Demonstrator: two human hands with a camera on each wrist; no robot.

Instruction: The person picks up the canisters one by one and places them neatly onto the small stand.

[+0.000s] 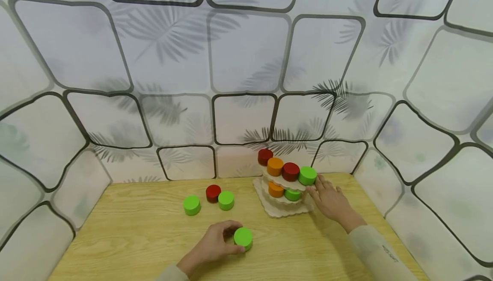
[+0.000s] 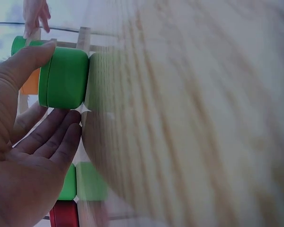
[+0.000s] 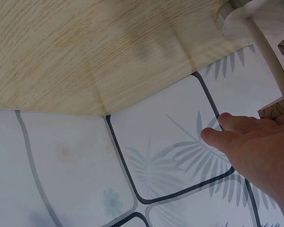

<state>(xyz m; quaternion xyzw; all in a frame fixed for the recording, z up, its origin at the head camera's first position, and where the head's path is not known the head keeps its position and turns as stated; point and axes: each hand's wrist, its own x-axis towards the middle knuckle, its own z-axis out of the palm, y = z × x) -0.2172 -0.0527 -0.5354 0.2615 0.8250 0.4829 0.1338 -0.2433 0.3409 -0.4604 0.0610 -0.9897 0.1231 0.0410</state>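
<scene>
In the head view my left hand (image 1: 215, 242) holds a green round lidded container (image 1: 243, 238) low at the front of the table. The left wrist view shows the thumb against one side of this container (image 2: 66, 78), with the other fingers below it. My right hand (image 1: 333, 199) rests at the right edge of a tiered wooden stand (image 1: 269, 204) with scalloped tiers, its fingers fairly straight. Red (image 1: 290, 171), orange (image 1: 275, 166) and green containers (image 1: 307, 175) sit on the upper tier; an orange (image 1: 275, 189) and a green one (image 1: 292, 194) show below.
Left of the stand, a red container (image 1: 213, 193) and two green ones, a nearer one (image 1: 226, 200) and a left one (image 1: 191, 205), sit on the wooden table (image 1: 135, 229). Patterned panels (image 1: 246, 118) enclose the back and sides.
</scene>
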